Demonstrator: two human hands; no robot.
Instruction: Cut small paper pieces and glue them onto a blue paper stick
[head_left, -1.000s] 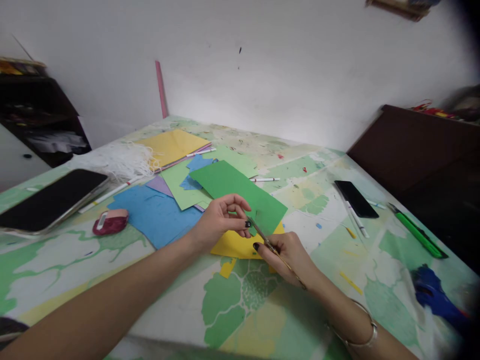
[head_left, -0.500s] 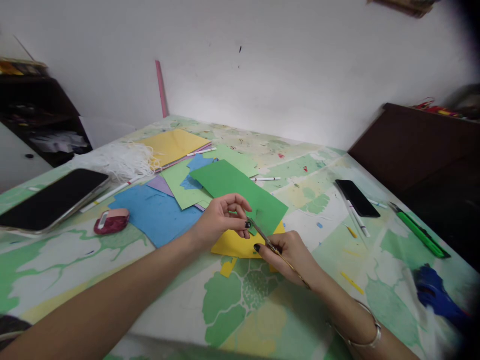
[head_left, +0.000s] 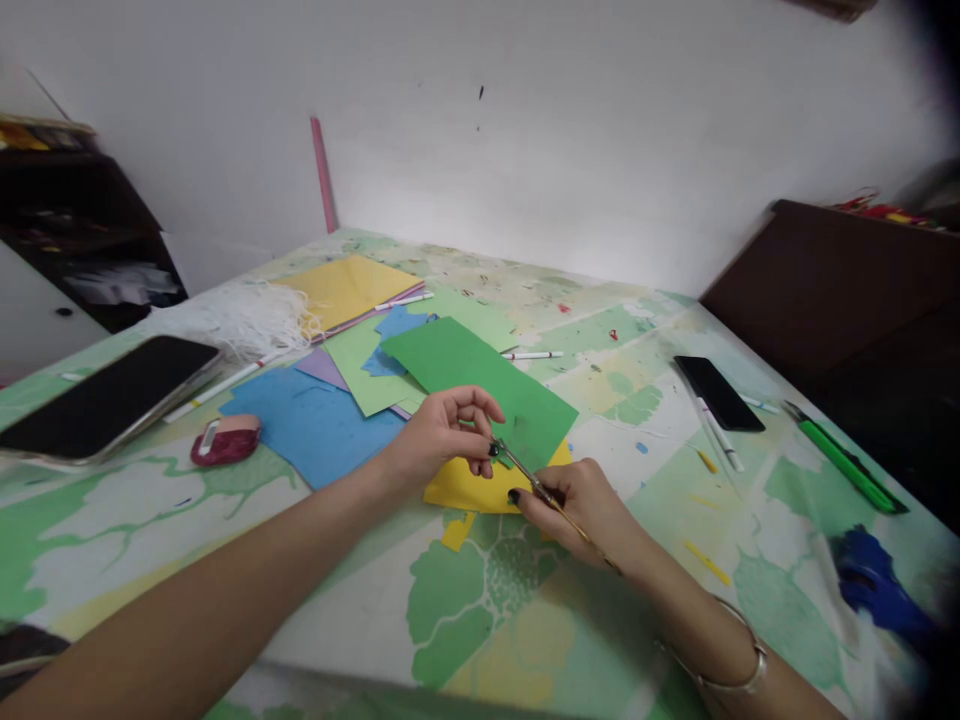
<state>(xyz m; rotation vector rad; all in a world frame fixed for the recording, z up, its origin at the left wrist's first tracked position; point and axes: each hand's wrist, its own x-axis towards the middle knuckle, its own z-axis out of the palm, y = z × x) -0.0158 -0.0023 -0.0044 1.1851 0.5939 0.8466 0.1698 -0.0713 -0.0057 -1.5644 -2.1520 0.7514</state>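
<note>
Head view: likely scissors (head_left: pixel 541 489) bridge hands (head_left: pixel 450 430) (head_left: pixel 585 510) near green sheet's (head_left: pixel 487 370) edge.

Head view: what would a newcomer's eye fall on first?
First, probably the bright green sheet in the middle, overlapping yellow paper. At its near side, the right hand holds a slim metal tool, its tip by the left hand. Farther left sits a tangle of white string.

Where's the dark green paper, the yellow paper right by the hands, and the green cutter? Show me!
dark green paper (head_left: pixel 484 362): head view, near the sheet's middle.
yellow paper (head_left: pixel 472 489): head view, on its uncovered part.
green cutter (head_left: pixel 849 464): head view, middle of its handle.
</note>
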